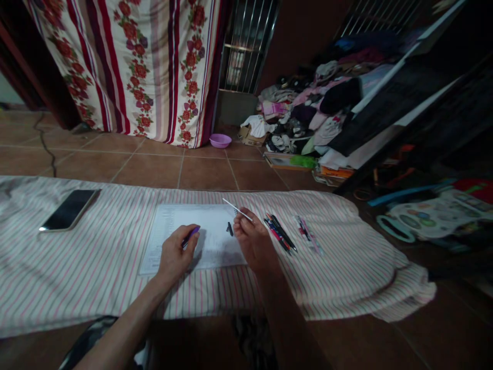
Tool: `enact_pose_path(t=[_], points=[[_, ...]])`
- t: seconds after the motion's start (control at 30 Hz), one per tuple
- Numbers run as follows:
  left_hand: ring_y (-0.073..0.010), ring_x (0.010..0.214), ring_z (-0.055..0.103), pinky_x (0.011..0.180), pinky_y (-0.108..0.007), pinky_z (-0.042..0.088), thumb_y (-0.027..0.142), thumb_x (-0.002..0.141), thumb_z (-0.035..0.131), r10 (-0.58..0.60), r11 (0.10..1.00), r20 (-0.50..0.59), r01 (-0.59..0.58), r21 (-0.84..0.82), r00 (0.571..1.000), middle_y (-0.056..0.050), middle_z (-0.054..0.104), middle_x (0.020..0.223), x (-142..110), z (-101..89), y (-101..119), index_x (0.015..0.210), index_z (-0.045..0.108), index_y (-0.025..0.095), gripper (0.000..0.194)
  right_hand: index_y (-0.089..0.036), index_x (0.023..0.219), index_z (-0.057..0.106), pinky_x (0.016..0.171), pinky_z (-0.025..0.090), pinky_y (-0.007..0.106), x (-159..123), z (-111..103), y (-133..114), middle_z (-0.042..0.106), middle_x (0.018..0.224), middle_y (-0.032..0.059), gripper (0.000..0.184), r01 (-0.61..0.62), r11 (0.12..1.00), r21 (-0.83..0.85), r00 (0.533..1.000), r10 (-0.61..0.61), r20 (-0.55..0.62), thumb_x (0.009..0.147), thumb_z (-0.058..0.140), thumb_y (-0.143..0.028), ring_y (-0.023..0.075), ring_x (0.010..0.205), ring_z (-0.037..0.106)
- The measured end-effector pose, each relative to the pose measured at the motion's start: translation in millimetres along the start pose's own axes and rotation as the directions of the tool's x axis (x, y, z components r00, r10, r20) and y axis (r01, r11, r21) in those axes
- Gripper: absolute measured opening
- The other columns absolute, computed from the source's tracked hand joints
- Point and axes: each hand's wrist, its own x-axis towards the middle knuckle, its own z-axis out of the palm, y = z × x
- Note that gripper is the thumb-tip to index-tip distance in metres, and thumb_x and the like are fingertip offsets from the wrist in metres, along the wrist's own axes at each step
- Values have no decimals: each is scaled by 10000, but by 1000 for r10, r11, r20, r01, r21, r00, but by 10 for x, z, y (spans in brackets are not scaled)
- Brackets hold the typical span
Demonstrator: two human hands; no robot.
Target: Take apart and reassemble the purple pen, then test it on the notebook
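My left hand (177, 252) is closed around a short purple-and-black pen piece (190, 236), held over the left part of a white sheet of paper (162, 231). Between the fingertips of my right hand (252, 239) is a thin white stick like a pen refill (235, 208), slanting up to the left. Small black pen parts (230, 228) lie on the paper between my hands. Just right of my right hand rests a bunch of pens and pencils (280, 234). Farther right lie several more slim pens (309, 235), partly in clear plastic.
Striped cloth (346, 257) covers the low surface. A phone (71, 210) lies at the left. Beyond, on the tiled floor, stand a purple basin (220, 141) and a heap of clothes (308, 110). A floral curtain (134, 67) hangs behind.
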Motion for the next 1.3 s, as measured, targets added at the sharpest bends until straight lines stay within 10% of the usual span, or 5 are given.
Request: enact_pose_path(t=[0.4,1.3], points=[[-187,847,641,790,-339,503,265,804,536,-61,988,-28,56,-143,998,-56,708,887,16,113,-27,898,658,197,168,-174,704,624,551,411,252,-138,58,59,632,720,23,222,206,847,-490,971,-238,-4,762,584,-385,106,590,525],[-192,850,629,780,-339,503,223,822,508,14,1000,96,-15,6,995,-62,699,884,-16,165,8,915,656,198,177,-184,751,626,510,420,236,-160,137,55,642,645,5,201,221,780,-585,967,-255,25,776,565,-373,113,557,558]])
